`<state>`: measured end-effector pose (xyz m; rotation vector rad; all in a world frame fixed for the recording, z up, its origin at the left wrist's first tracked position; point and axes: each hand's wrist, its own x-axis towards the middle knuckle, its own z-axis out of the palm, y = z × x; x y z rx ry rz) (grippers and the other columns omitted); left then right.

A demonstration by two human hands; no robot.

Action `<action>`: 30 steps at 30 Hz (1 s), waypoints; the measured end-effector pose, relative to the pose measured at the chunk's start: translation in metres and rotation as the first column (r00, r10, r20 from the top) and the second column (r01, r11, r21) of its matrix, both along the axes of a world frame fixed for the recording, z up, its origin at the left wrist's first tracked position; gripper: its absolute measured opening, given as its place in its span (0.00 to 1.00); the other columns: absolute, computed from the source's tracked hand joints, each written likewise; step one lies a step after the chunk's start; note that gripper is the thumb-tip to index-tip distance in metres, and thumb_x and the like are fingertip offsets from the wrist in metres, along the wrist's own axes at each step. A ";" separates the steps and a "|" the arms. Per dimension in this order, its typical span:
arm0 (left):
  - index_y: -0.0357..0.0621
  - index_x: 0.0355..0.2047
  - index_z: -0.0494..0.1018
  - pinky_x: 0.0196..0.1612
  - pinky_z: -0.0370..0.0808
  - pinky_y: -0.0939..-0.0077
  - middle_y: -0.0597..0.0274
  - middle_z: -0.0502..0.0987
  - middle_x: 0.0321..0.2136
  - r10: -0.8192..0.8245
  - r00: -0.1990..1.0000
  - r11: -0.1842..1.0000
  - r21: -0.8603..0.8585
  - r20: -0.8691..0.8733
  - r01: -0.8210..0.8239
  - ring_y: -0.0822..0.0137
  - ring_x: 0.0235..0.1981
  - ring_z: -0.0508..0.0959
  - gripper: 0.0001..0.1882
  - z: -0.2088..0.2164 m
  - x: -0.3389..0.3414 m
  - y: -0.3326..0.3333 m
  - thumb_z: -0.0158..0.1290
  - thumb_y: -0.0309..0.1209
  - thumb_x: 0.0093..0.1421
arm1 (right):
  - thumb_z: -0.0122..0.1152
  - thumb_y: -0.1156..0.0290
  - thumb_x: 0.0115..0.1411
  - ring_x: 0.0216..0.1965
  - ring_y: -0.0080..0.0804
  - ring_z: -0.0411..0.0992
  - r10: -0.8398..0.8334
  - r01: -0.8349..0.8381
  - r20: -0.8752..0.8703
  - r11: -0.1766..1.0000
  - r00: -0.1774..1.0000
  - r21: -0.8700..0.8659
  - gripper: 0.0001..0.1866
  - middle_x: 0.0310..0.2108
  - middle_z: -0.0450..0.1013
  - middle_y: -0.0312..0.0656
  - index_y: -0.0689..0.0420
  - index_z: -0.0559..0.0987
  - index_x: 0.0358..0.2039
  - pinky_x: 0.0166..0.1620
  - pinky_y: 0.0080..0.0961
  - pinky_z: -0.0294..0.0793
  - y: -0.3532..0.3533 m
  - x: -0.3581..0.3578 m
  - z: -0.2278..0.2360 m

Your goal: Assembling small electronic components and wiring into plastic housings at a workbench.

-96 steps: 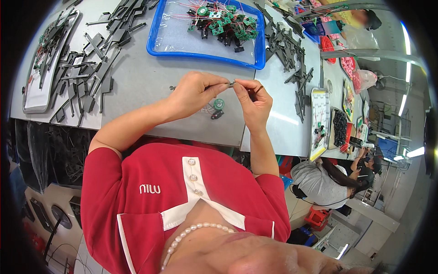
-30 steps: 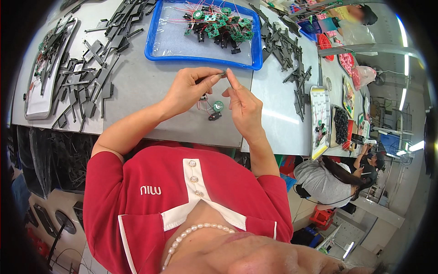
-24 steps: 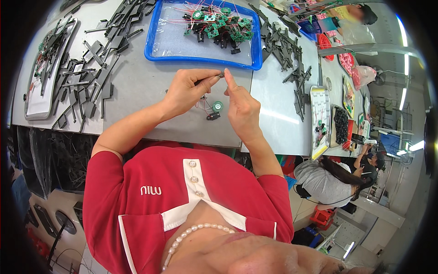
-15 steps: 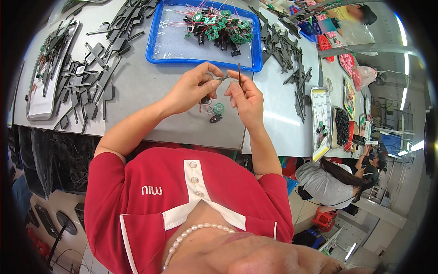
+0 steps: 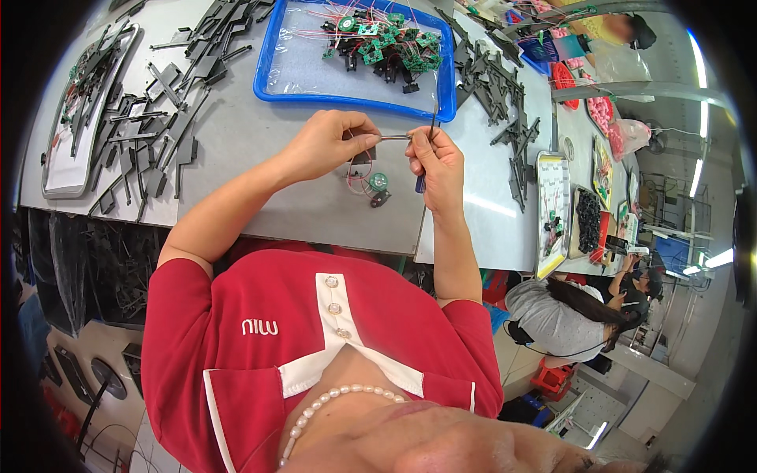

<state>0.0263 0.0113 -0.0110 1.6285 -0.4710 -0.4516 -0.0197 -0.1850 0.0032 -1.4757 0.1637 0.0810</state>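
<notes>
Both my hands meet over the grey table, just short of the blue tray. My left hand [image 5: 335,146] is closed, its thumb and forefinger pinching one end of a thin greyish rod-like piece [image 5: 394,137]. The fingertips of my right hand [image 5: 436,158] meet that piece's other end. That same hand grips a slim tool with a dark shaft [image 5: 434,120] and a dark blue lower end [image 5: 420,184]; its exact kind is unclear. Below my left hand, red wires lead to a round green circuit board [image 5: 378,182] and a small black part [image 5: 380,199].
The blue tray [image 5: 355,101] holds a heap of green circuit boards [image 5: 386,47] with wires. Black plastic parts [image 5: 162,118] lie in piles left and right. Metal trays [image 5: 69,191] stand at both sides. A co-worker in grey [image 5: 556,319] sits at the right.
My hands have drawn slightly apart, and the thin rod-like piece now stretches straight between them. The slim tool has tilted, and its blue lower end has come into sight below my right hand.
</notes>
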 end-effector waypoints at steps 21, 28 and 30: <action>0.41 0.31 0.77 0.31 0.71 0.65 0.52 0.77 0.24 -0.087 0.952 0.966 0.258 0.293 0.009 0.54 0.26 0.77 0.08 -0.021 0.001 -0.009 0.51 0.30 0.53 | 0.62 0.74 0.52 0.25 0.25 0.70 0.510 -0.128 0.188 0.522 0.840 -0.843 0.07 0.28 0.72 0.38 0.58 0.80 0.33 0.28 0.19 0.68 -0.016 0.014 -0.003; 0.41 0.30 0.77 0.31 0.71 0.62 0.51 0.77 0.24 -0.136 0.939 0.941 0.339 0.317 0.022 0.51 0.26 0.76 0.09 -0.027 0.002 -0.010 0.52 0.31 0.51 | 0.59 0.70 0.52 0.28 0.39 0.71 0.720 -0.207 0.084 0.307 0.689 -0.929 0.06 0.26 0.72 0.41 0.59 0.78 0.28 0.30 0.30 0.70 -0.013 0.027 0.004; 0.41 0.29 0.78 0.31 0.71 0.62 0.50 0.77 0.24 -0.126 0.944 0.945 0.327 0.306 0.020 0.51 0.26 0.76 0.09 -0.030 0.001 -0.010 0.52 0.31 0.51 | 0.58 0.69 0.52 0.29 0.40 0.71 0.744 -0.188 0.084 0.273 0.662 -0.943 0.06 0.26 0.71 0.41 0.58 0.77 0.26 0.31 0.32 0.70 -0.010 0.028 0.002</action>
